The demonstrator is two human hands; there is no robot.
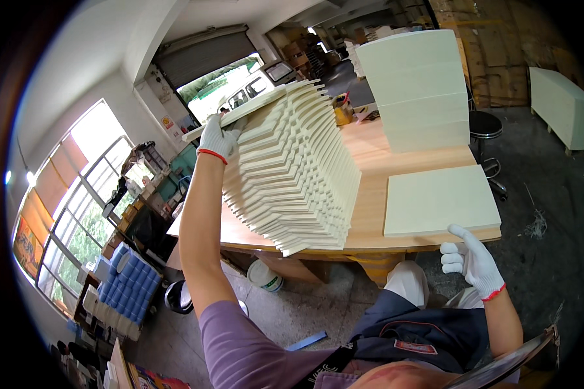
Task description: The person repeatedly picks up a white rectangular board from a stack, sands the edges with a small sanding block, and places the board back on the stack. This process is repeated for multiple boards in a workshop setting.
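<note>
My left hand, in a white glove with a red cuff, grips the end of the top cream board on a tall, uneven stack of cream boards. Their edges form stepped, staggered rows; parts of my left fingers are hidden. My right hand, gloved alike, holds nothing. Its index finger points out toward the front edge of a low, neat pile of pale sheets, while its other fingers are curled. I cannot tell whether the fingertip touches the pile.
Behind the low pile, a tall block of pale boards stands on the wooden table. A black stool is beyond the right end. Under the table stands a white bucket. Shelving lines the left wall; a blue strip lies on the floor.
</note>
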